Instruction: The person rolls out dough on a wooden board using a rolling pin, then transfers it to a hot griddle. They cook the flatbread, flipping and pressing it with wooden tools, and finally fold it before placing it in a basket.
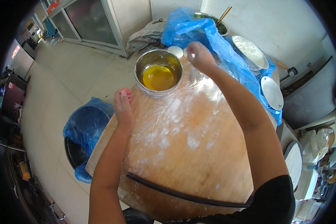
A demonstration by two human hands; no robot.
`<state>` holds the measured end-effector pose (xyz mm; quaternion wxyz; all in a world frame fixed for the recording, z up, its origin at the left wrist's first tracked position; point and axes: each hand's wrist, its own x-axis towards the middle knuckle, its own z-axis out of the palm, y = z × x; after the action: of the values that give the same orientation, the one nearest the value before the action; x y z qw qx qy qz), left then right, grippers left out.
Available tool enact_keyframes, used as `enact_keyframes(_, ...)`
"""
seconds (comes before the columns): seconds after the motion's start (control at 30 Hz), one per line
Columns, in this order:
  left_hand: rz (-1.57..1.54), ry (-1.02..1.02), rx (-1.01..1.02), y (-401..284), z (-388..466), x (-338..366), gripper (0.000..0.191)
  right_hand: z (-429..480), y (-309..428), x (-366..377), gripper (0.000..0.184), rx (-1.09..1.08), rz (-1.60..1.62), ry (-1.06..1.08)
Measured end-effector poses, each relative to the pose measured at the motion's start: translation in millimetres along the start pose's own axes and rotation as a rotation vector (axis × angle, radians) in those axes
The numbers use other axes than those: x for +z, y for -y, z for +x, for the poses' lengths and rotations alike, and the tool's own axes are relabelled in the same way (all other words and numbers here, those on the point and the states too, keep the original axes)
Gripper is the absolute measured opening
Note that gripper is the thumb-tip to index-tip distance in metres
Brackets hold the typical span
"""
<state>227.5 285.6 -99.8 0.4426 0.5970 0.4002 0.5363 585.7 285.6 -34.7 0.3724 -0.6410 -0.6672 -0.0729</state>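
A floured wooden board [212, 156] lies before me. My left hand [124, 107] rests at its left edge, fingers curled, with nothing seen in it. Near the board's far edge, my right hand [200, 57] is blurred, its fingers bent; whether it holds anything is unclear. Just left of it are a round white lid or dish [175, 51] and a second small white thing, partly hidden by the fingers. Between my hands stands a steel bowl [158, 93] with yellow oil [158, 77] in it. A long dark rod [184, 193] lies across the board's near side.
Blue plastic sheeting [232, 58] runs along the right edge, beside a bowl of white flour [249, 51], a white oval dish [272, 93] and a bowl of chopped greens [222, 28] with chopsticks. A bin lined with blue plastic [86, 120] stands left.
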Motion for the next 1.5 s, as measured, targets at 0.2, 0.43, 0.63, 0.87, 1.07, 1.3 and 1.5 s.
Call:
enact_keyframes(0.2, -0.037, 0.005, -0.035, 0.1, -2.8, 1.0, 0.035, 38.1, -19.6, 82.7, 0.04, -0.024, -0.268, 0.046)
enact_keyframes(0.43, 0.004, 0.024, -0.012, -2.9, -0.2, -1.4, 0.043, 48.9, 5.5, 75.8, 0.042, 0.164, -0.141, 0.528)
enact_keyframes(0.63, 0.03, 0.027, -0.001, -4.6, -2.8, -2.8, 0.038, 38.9, -7.3, 50.8, 0.046, 0.334, 0.102, 0.693)
enact_keyframes(0.87, 0.059, -0.008, 0.001, -8.2, -1.4, 1.3, 0.04, -9.8, -4.4, 35.3, 0.045, -0.068, -0.134, 0.448)
enact_keyframes(1.07, 0.035, 0.006, 0.007, -8.7, -2.6, -0.4, 0.04, -59.1, 46.1, -24.0, 0.029, 0.169, 0.172, 0.676)
enact_keyframes(1.3, 0.067, -0.044, 0.033, -8.1, -2.0, 3.9, 0.037, -173.5, 86.7, -67.2, 0.026, 0.042, 0.017, 0.437)
enact_keyframes(1.5, 0.166, -0.03, 0.084, -8.1, -1.6, 1.4, 0.038, -216.2, 125.0, -93.7, 0.023, -0.088, 0.365, 0.53)
